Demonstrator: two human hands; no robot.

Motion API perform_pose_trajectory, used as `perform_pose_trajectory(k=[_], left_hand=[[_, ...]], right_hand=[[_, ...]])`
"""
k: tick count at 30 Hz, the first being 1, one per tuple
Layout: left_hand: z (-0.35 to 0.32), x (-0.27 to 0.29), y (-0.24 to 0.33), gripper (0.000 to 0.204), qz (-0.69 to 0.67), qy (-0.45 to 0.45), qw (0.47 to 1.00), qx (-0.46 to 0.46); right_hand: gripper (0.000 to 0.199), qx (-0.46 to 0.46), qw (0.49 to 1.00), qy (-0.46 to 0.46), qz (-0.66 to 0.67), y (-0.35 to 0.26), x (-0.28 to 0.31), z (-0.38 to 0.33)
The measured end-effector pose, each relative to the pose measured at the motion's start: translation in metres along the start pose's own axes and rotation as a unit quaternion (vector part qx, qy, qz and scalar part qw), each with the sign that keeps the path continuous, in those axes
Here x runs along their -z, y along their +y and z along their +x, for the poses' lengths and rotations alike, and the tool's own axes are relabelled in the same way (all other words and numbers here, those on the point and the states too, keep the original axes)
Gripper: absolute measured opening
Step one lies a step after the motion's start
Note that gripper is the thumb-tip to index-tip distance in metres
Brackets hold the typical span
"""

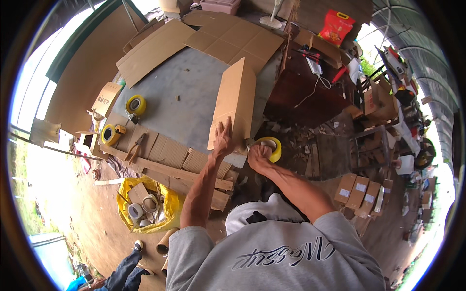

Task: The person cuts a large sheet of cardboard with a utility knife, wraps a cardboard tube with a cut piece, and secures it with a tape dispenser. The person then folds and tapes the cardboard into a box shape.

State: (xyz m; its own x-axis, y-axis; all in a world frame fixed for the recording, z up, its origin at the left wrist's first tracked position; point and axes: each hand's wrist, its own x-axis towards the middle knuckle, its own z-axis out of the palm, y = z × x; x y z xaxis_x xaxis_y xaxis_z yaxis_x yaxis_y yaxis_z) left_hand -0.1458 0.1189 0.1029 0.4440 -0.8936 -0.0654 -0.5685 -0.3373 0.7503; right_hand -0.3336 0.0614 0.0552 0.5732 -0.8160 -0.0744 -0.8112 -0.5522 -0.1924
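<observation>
A long, narrow cardboard box (235, 92) lies on the grey tabletop, its near end at the table's edge. My left hand (224, 138) rests on top of that near end, fingers stretched out and pressed to the cardboard. Just to the right, beyond the table's edge, my right hand (259, 156) is closed on a yellow roll of packing tape (276, 148). The hand sits close to the box's near right corner. My fingers partly hide the roll, and whether tape runs from it to the box I cannot tell.
Flat cardboard sheets (238, 39) cover the table's far side. Tape dispensers (136, 105) and pliers (135, 148) lie at the left. Below stands a yellow bag (171, 203) of used rolls. A dark red cabinet (301, 92) stands right; small cartons (361, 191) sit on the floor.
</observation>
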Motion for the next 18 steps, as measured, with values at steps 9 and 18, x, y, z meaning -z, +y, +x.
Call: perform_pose_trajectory(k=[9, 18], left_hand=[[-0.025, 0.028, 0.023, 0.088, 0.116, 0.033, 0.993, 0.004], [-0.078, -0.087, 0.032, 0.060, 0.656, -0.074, 0.717, -0.223]], right_hand=[[0.027, 0.035, 0.992, -0.118, 0.033, 0.000, 0.082, -0.008], [0.058, -0.043, 0.980, -0.125, 0.150, 0.144, 0.071, -0.042]])
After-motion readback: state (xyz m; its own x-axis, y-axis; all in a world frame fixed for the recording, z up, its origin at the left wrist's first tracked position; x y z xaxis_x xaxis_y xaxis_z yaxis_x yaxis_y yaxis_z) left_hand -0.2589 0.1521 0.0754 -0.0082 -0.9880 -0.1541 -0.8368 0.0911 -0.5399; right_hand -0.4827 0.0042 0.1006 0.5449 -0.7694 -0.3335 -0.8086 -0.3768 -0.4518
